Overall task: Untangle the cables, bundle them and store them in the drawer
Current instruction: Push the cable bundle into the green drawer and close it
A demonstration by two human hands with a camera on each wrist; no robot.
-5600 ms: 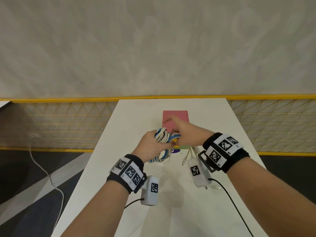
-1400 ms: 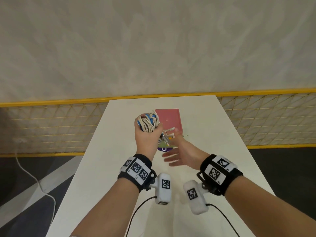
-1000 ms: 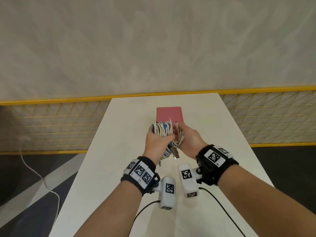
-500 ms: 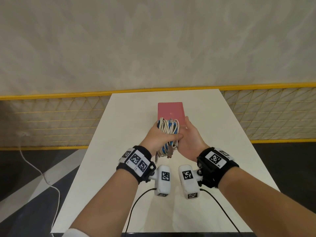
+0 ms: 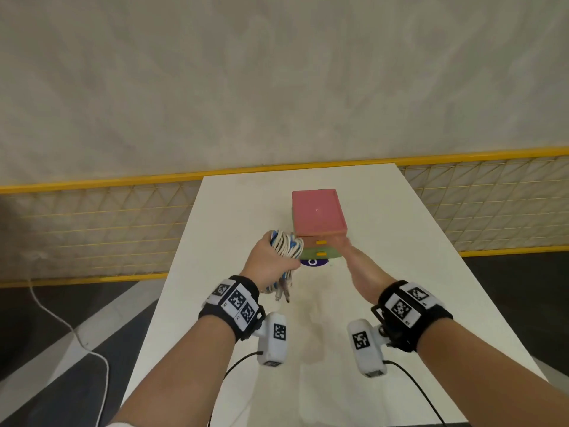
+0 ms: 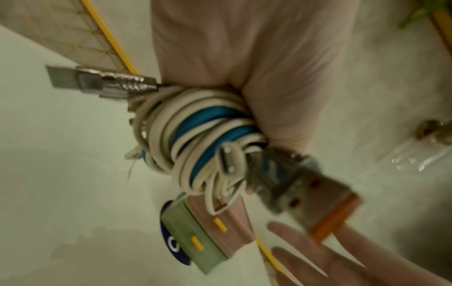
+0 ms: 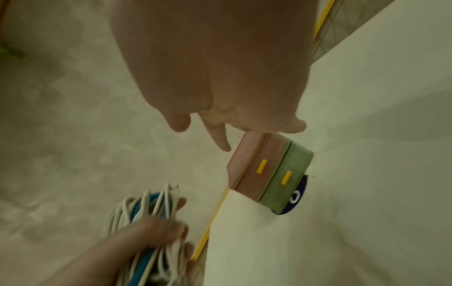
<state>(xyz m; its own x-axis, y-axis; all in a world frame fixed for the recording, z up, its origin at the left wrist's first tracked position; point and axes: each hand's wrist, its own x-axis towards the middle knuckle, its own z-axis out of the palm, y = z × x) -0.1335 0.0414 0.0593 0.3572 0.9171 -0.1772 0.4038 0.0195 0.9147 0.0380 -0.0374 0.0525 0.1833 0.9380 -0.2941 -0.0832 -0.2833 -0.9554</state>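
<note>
My left hand (image 5: pixel 272 261) grips a coiled bundle of white and blue cables (image 5: pixel 285 244) just left of the drawer box, above the table. Metal USB plugs (image 6: pixel 97 82) stick out of the bundle (image 6: pixel 195 135). The small drawer box (image 5: pixel 317 211) has a pink top, a pink upper drawer (image 5: pixel 321 242) and a green lower drawer (image 5: pixel 321 253), both closed, each with a yellow handle. My right hand (image 5: pixel 344 245) is at the box's front right corner with straight fingers (image 7: pixel 220 139), holding nothing. I cannot tell whether it touches the box (image 7: pixel 271 170).
The box stands on a purple disc (image 5: pixel 312 262) on a white table (image 5: pixel 385 241). A yellow mesh fence (image 5: pixel 92 217) runs behind the table's far edge. A white cord (image 5: pixel 77 334) lies on the floor at the left.
My right hand has left the bundle and moved right to the drawer box's corner. My left hand has carried the bundle left, off the front of the box.
</note>
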